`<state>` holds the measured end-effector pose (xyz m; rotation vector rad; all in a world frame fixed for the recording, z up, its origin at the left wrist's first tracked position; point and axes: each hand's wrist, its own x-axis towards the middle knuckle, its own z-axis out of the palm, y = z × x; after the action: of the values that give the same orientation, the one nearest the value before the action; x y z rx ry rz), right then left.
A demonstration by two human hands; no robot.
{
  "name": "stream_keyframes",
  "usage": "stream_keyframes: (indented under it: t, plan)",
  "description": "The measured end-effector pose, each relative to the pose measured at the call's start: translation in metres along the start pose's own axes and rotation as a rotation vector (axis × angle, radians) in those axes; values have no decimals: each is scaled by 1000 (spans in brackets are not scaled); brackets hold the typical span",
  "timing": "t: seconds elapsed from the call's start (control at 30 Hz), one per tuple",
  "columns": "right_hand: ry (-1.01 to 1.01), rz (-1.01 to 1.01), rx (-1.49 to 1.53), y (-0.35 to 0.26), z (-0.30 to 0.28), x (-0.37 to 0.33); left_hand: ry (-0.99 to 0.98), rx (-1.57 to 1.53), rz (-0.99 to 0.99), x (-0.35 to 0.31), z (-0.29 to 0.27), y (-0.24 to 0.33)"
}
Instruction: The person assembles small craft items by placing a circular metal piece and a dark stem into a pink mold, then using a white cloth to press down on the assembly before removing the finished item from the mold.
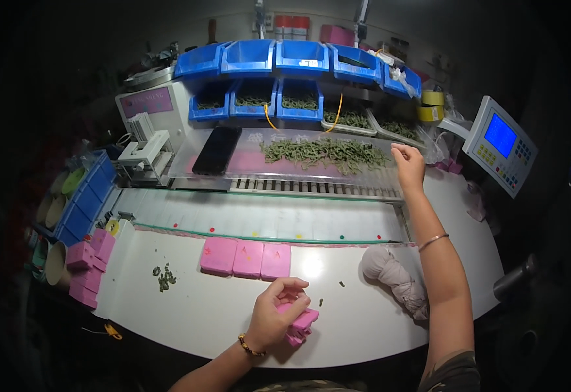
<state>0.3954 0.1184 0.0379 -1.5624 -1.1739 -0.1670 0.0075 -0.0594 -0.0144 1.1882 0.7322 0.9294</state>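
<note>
My left hand [277, 315] is at the front of the white table, its fingers curled round a small pink block [306, 320] with a notched underside. The palm hides much of that block. My right hand [408, 163] is raised at the right end of a heap of small, curled green pieces [325, 155], fingers bent together. Anything between those fingertips is too small to make out. The heap lies on a clear plastic sheet over a pink surface. Three flat pink blocks [248, 259] sit in a row just beyond my left hand.
Blue bins [248, 57] stand in two rows at the back, some with green pieces. A black phone [217, 151] lies left of the heap. To the right are a twisted grey cloth [393, 277] and a control panel [500, 145]. Green crumbs [165, 278] lie left.
</note>
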Motion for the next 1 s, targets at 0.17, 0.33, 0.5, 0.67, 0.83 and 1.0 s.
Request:
stream_keyframes:
  t: [0.17,0.33,0.5,0.67,0.83,1.0]
  plan:
    - [-299,-132,228,-89,-62,-72,113,-169,-17,1,-4,4]
    - [-1067,-342,514,-167,-96,-179,221,-533,-138,12,1,6]
    - [-857,-529,326,-172,-92,-238,60,-480,-184,19,28,0]
    - [-761,-563,259,-174,-90,-224,-129,-692,-183,17,23,2]
    - [-692,-663,140,-172,-80,-227,-45,-469,-332,23,26,13]
    - [-533,-979,-311,-188,-80,-263,63,-832,-354,39,23,19]
